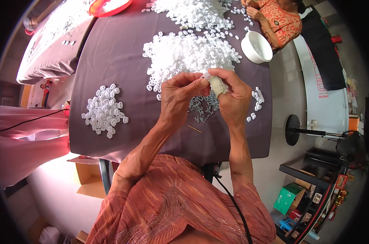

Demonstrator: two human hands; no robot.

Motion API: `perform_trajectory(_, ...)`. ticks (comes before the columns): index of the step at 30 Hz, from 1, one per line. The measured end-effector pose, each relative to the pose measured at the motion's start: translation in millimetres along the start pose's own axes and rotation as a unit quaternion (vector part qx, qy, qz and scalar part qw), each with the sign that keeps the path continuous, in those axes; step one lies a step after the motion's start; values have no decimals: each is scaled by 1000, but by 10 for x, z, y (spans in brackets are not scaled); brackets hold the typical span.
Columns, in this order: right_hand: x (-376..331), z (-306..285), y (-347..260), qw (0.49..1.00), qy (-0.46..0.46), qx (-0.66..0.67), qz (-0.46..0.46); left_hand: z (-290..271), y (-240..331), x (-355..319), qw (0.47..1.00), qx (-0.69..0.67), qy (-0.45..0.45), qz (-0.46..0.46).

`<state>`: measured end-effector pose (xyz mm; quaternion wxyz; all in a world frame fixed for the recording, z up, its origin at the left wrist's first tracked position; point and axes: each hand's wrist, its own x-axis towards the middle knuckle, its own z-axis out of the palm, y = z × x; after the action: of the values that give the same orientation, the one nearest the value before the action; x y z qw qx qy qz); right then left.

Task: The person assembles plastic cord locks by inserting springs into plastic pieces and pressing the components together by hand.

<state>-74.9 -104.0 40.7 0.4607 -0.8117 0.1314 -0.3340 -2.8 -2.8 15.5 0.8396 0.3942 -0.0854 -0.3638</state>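
My left hand (177, 94) and my right hand (236, 92) meet over the middle of the table. Between their fingertips is a small white plastic piece (206, 75), pinched from both sides and partly hidden. A pale cloth wrap (218, 86) covers one finger of the right hand. Just beyond the hands spreads a large heap of white plastic pieces (184, 53). Below them, partly covered, lies a scatter of tiny grey-green slender parts (200, 112). A thin wooden stick (195, 129) rests nearer to me. Off to the left sits a smaller pile of white oval pieces (104, 110).
A few white pieces (257, 101) lie near the right edge of the dark tablecloth (131, 53). Past them stands a white tub (256, 47), beside another person (276, 22) in orange. A red basin (109, 7) is at the far left, and a second heap (192, 14) lies farther back.
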Motion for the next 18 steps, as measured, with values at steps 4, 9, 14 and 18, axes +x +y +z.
perform_trajectory(4, 29, -17, -27, 996, -7, -71, -55, 2, -15, 4, 1000, 11, 9, 11)
perform_trajectory(9, 38, -69, 17, 999, -39, -27, -22, -41, 18, 4, 999, 20, -15, -22)
perform_trajectory(14, 69, -76, 47, 995, -68, -49, -46, -84, 49, 13, 997, 63, -35, -32)
perform_trajectory(18, 62, -83, 18, 994, -80, -66, -32, -95, 49, 31, 997, 61, -31, -38)
